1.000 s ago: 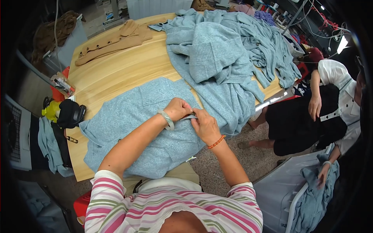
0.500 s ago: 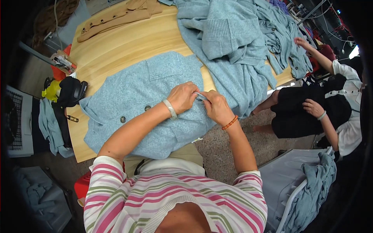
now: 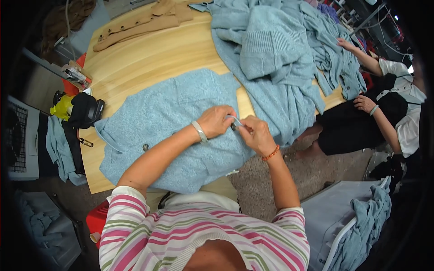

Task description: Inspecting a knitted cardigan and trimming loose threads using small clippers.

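A light blue knitted cardigan [image 3: 153,108] lies spread on the wooden table in front of me, its ribbed hem toward the right. My left hand [image 3: 216,120] pinches the cardigan's front edge near the hem, and a thin fold of it stands up between my fingers. Just right of it, my right hand [image 3: 257,134] grips the same edge between thumb and fingers. A dark button [image 3: 233,127] shows between the two hands. Another round button [image 3: 145,147] sits farther left on the front; my left forearm covers part of the garment.
More blue knitwear [image 3: 275,49] is heaped at the table's far right, where a co-worker [image 3: 393,99] reaches onto it. A folded tan garment [image 3: 140,29] lies at the far left. Black and yellow items [image 3: 81,108] crowd the left edge. A grey bin [image 3: 334,212] holding blue knitwear stands lower right.
Both my hands still pinch the edge, with the fold now raised more and the button between them plainer. The co-worker's nearer hand has moved up toward the heap.
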`<move>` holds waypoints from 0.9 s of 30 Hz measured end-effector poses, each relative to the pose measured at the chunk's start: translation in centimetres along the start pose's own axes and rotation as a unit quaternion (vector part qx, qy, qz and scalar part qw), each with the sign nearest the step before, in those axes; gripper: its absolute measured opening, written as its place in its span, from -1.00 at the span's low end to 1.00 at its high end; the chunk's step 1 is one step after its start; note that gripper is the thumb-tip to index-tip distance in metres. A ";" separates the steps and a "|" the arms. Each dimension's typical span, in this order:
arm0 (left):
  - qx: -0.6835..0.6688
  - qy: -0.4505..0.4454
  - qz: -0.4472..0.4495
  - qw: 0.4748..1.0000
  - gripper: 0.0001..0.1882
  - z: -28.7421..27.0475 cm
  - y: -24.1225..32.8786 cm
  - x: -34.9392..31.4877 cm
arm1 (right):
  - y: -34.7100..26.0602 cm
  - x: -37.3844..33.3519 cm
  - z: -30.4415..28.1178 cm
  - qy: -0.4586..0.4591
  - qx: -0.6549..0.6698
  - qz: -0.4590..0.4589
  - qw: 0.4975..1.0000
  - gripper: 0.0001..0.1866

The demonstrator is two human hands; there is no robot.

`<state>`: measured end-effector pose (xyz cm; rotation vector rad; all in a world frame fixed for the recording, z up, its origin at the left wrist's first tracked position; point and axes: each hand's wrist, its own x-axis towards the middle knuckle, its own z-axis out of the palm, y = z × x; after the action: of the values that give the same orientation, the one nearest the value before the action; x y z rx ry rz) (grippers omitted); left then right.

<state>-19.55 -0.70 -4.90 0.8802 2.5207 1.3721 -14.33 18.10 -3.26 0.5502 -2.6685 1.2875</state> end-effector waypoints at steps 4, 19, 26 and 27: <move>-0.051 0.001 -0.026 0.998 -0.82 -0.2 0.0 0.1 | 0.9 0.6 0.1 -0.013 0.008 0.108 0.994 -0.79; -0.152 0.080 -0.024 0.985 -0.82 -7.9 1.4 -6.4 | 4.8 22.9 -7.7 0.445 0.230 0.106 0.859 -0.81; -0.165 0.044 -0.054 0.984 -0.83 -7.9 2.9 -8.6 | -14.1 23.2 4.7 -0.070 0.191 -0.349 0.915 -0.86; -0.167 0.023 -0.049 0.984 -0.82 -7.7 3.4 -9.0 | -15.4 20.9 6.0 -0.222 0.204 -0.364 0.881 -0.85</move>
<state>-13.70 -9.87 0.94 0.6554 2.2331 1.7295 -27.59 -0.88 9.78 1.8789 -2.0387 1.5670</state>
